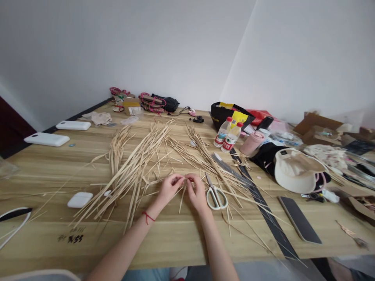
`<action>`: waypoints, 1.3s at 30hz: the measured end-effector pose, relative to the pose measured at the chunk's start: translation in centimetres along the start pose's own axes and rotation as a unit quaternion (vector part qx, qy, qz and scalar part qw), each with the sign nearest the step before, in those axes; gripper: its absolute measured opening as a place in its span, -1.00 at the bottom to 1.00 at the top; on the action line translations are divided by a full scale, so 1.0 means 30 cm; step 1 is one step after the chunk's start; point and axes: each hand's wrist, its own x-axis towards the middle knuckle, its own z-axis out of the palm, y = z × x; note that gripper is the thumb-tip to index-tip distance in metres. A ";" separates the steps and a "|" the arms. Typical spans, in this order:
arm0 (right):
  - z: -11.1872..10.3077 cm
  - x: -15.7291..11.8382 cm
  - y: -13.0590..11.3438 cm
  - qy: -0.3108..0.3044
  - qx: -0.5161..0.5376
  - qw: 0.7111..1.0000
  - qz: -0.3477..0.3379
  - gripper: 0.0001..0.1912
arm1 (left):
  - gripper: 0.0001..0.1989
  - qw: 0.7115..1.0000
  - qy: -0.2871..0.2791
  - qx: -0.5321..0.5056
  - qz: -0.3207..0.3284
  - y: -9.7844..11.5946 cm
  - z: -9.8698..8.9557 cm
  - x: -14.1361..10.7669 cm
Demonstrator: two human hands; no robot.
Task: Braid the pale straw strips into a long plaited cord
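My left hand point(170, 188) and my right hand point(197, 192) meet fingertip to fingertip above the table. Both are closed in a pinch on thin pale straw, largely covered by the fingers. A short piece of plaited straw point(152, 181) runs out to the left of my left hand. Beside my right hand lies a pair of scissors point(216, 197) with pale handles, blades pointing away from me. Long loose straw strands point(139, 156) spread out to the left and beyond my hands, and another bundle of straw point(209, 154) lies to the right.
On the wooden table point(96, 249) at left lie a white earphone case point(80, 200) and two white power banks point(47, 139). To the right are two water bottles point(230, 138), a pink cup point(252, 143), a cap point(299, 169) and a phone point(300, 219). A black bag point(218, 115) stands behind.
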 end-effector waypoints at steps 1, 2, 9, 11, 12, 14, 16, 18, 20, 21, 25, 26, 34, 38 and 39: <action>0.001 0.000 0.001 0.001 0.000 1.000 0.002 -0.80 | -0.77 1.000 0.002 0.007 0.004 -0.001 0.000 0.000; 0.001 0.000 0.003 0.003 0.002 1.000 0.005 -0.80 | -0.78 1.000 0.003 0.015 0.009 -0.003 0.000 0.000; 0.007 -0.007 0.015 0.024 0.021 0.999 0.036 -0.82 | -0.81 0.997 0.012 0.068 0.045 -0.008 -0.002 -0.006; 0.011 -0.009 0.016 0.037 0.028 0.998 0.049 -0.83 | -0.81 0.997 0.014 0.067 0.043 -0.005 -0.003 -0.006; 0.013 -0.010 0.017 0.042 0.032 0.997 0.057 -0.84 | -0.81 0.997 0.015 0.065 0.042 -0.003 -0.003 -0.006; 0.019 -0.011 0.018 0.051 0.044 0.995 0.074 -0.86 | -0.82 0.997 0.016 0.062 0.042 0.002 -0.004 -0.005; 0.025 -0.010 0.020 0.061 0.066 0.991 0.095 -0.87 | -0.82 0.997 0.019 0.061 0.042 0.005 -0.004 -0.005; 0.031 -0.008 0.024 0.081 0.105 0.984 0.119 -0.84 | -0.82 0.997 0.024 0.062 0.042 0.003 -0.005 -0.005; 0.036 -0.007 0.029 0.096 0.147 0.975 0.135 -0.79 | -0.82 0.997 0.026 0.064 0.042 -0.003 -0.005 -0.005; 0.037 -0.006 0.032 0.098 0.160 0.973 0.137 -0.77 | -0.82 0.997 0.026 0.064 0.042 -0.007 -0.006 -0.005; 0.031 -0.008 0.035 0.071 0.128 0.982 0.121 -0.71 | -0.80 0.998 0.021 0.052 0.040 -0.016 -0.007 -0.003; 0.028 -0.008 0.034 0.063 0.110 0.985 0.116 -0.72 | -0.80 0.998 0.019 0.051 0.039 -0.016 -0.007 -0.003; 0.030 -0.003 0.023 0.086 0.150 0.972 0.162 -0.75 | -0.81 0.998 0.021 0.047 0.030 -0.020 -0.007 -0.001; 0.034 0.004 0.035 0.094 0.183 0.959 0.194 -0.73 | -0.80 0.999 0.025 0.024 0.012 -0.018 -0.006 0.001; 0.034 0.005 0.039 0.093 0.184 0.958 0.199 -0.73 | -0.79 1.000 0.025 0.014 0.007 -0.017 -0.006 0.001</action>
